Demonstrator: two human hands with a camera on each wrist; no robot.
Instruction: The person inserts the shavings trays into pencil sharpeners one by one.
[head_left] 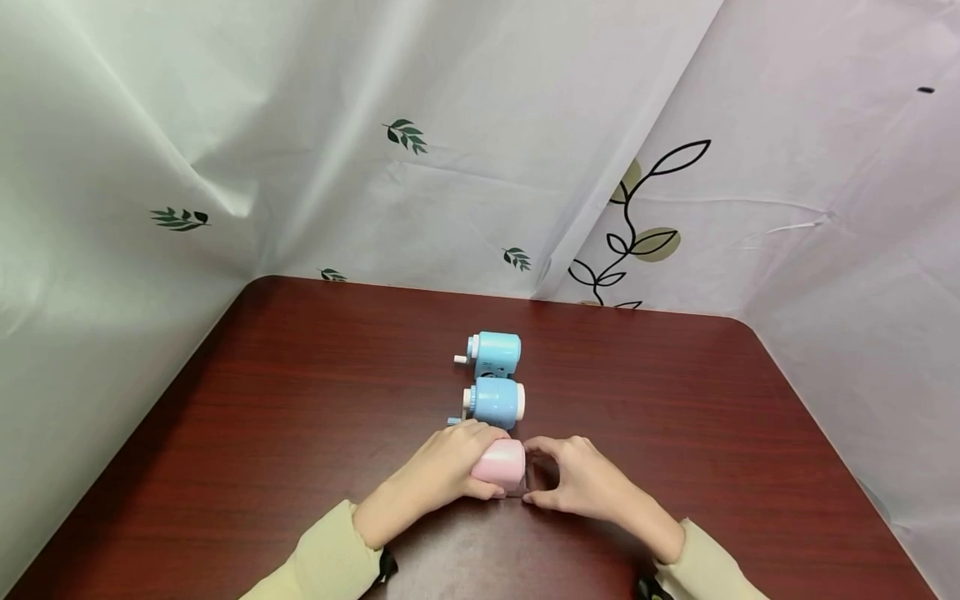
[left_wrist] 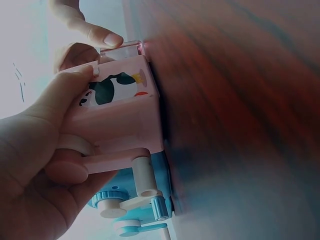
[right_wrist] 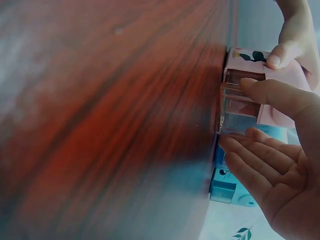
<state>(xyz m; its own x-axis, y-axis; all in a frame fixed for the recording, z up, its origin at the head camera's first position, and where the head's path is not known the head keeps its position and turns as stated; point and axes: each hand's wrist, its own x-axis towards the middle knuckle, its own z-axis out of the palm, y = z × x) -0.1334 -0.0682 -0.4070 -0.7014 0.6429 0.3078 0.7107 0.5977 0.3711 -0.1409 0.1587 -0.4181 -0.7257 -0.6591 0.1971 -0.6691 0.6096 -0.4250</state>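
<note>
My left hand (head_left: 450, 461) grips the pink crank pencil sharpener (head_left: 501, 463) from its crank side, its thumb lying over the printed panel in the left wrist view. At the other end, my right hand (head_left: 585, 482) pinches the clear shavings drawer (right_wrist: 241, 107) between thumb and fingers. The drawer sticks partly out of the pink body. In the left wrist view the pink crank arm (left_wrist: 112, 161), with its pale knob, hangs below the left hand. Right behind the pink sharpener stands a blue crank sharpener (head_left: 495, 403), partly hidden by the left hand in the head view.
Farther back, a teal crank sharpener (head_left: 498, 352) stands close behind the blue one, with cranks of both toward the left. Everything rests on a dark red-brown wooden table (head_left: 337, 358). A white leaf-print curtain (head_left: 450, 192) hangs along the far edge and sides.
</note>
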